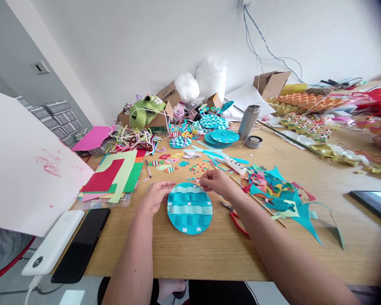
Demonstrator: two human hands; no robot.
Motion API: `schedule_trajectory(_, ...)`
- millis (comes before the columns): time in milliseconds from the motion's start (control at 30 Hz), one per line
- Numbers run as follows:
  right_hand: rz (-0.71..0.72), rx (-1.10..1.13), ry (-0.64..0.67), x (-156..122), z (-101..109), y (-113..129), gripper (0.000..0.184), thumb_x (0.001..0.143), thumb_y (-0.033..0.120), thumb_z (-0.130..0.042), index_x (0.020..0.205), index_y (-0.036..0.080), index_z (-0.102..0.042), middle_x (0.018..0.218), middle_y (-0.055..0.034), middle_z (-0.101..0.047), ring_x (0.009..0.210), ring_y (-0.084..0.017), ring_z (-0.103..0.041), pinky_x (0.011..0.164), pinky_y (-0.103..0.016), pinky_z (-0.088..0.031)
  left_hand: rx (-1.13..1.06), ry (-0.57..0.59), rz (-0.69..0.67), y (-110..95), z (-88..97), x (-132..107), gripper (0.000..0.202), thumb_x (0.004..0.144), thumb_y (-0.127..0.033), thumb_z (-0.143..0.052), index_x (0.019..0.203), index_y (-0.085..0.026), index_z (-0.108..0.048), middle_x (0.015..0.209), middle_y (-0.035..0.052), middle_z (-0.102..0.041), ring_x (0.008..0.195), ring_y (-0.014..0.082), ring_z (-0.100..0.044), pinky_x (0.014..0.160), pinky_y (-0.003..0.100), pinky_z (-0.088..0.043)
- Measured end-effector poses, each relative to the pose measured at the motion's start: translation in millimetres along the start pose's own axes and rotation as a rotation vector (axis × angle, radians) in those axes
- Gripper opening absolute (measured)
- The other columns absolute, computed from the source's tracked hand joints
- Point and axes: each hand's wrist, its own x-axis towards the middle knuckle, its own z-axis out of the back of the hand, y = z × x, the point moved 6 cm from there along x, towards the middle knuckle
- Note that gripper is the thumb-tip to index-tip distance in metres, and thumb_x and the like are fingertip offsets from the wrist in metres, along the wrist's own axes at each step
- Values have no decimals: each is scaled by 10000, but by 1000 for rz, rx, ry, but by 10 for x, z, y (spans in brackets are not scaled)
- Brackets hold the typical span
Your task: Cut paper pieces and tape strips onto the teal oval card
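Note:
A round blue paper disc (pixel 189 221) lies on the table in front of me, with wavy blue and pale paper strips across it and several small white squares on top. My left hand (pixel 158 195) rests at its upper left edge, fingers stretched out and touching the rim. At the upper right rim my right hand (pixel 216 182) is closed in a pinch; whatever its fingertips hold is hidden. Tiny colored paper bits (pixel 199 168) lie just beyond the hands. Red-handled scissors (pixel 238 221) sit partly under my right forearm.
Paper fish (pixel 165 168), stacked blue discs (pixel 222 137), a white glue tube (pixel 235 165) and a metal flask (pixel 249 122) stand or lie farther back. Paper scraps (pixel 282 199) spread to the right. Colored sheets (pixel 130 169), a phone (pixel 82 245) and a white power bank (pixel 55 241) are left.

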Motion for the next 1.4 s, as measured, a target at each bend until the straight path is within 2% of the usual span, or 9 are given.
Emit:
schedule_trajectory(167,98,-71,-72,-49,31,112,109,679,216,-564,594,165,-609,580,9,-620,571,-134,-564,539,-219,-417,-26,36,-29,-23,-46,-11,403,585,-234,-739,960,-108,-668,905,104,-713,743,178,-641,658,284,-485)
schedule_trajectory(267,192,-102,-140,-87,3,199,85,692,220,-581,666,180,-652,755,-17,-665,789,-177,-607,729,-259,-446,-41,80,-72,-68,-107,-35,429,579,-267,-763,967,-110,-668,931,112,-712,796,191,-648,695,288,-486)
schedule_trajectory(333,276,-141,-189,-118,-35,262,72,695,212,-607,681,191,-675,904,-44,-664,957,-201,-585,873,-302,-409,-38,90,-96,-97,-143,-53,431,584,-276,-766,968,-108,-666,939,114,-712,808,192,-649,708,289,-486)
schedule_trajectory(400,332,-185,-218,-143,-79,297,78,706,208,-619,676,196,-690,999,-71,-643,1049,-220,-551,934,-347,-372,-33,86,-113,-117,-168,-67,423,592,-282,-764,966,-112,-663,935,111,-714,803,191,-650,704,288,-486)
schedule_trajectory(533,324,-243,-241,-163,-127,279,72,702,205,-642,657,206,-698,1085,-78,-621,1125,-255,-495,949,-400,-348,-29,89,-129,-126,-202,-81,397,608,-289,-753,961,-133,-660,920,97,-719,816,203,-659,701,292,-489)
schedule_trajectory(733,315,-280,-238,-171,-139,249,69,697,213,-649,644,215,-693,1142,-60,-605,1154,-260,-450,956,-408,-338,14,108,-142,-134,-232,-101,415,638,-279,-722,1018,-129,-650,962,109,-716,853,218,-665,695,289,-495)
schedule_trajectory(1033,290,-268,-212,-133,-148,213,97,702,200,-637,619,205,-689,1161,-63,-605,1156,-264,-462,955,-412,-341,37,107,-164,-153,-241,-119,416,658,-281,-716,1040,-133,-645,997,117,-708,926,230,-650,726,289,-494)
schedule_trajectory(1400,290,-284,-197,-128,-142,227,92,696,186,-641,635,207,-706,1212,-52,-593,1183,-273,-450,974,-416,-325,39,108,-177,-165,-250,-122,413,667,-266,-702,1049,-121,-640,991,120,-709,910,230,-654,729,290,-494)
